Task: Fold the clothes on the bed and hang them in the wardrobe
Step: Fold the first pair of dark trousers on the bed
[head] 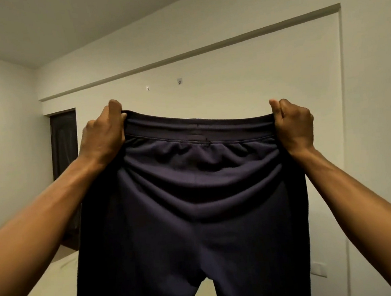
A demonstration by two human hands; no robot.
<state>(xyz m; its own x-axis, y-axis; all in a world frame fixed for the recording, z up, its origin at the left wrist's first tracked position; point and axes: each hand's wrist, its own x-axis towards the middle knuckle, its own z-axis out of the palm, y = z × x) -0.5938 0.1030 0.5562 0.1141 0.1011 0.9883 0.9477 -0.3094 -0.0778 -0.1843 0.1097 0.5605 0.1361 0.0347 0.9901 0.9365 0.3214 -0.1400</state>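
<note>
Navy-blue fabric trousers [190, 208] are hanging in the air in front of the person, held up by the waistband [198, 129] with both legs dropping out of view at the bottom edge. Left hand [103, 135] is gripping the left end of the waistband, fingers curled round the cloth and thumb pointing up. Right hand [293, 124] is gripping the right end in a closed fist. Waistband is being stretched nearly level between the two hands. Behind the trousers, a pale wall [231, 84] is carrying two small hooks [179, 81], and a dark doorway [64, 146] is showing at the left.
</note>
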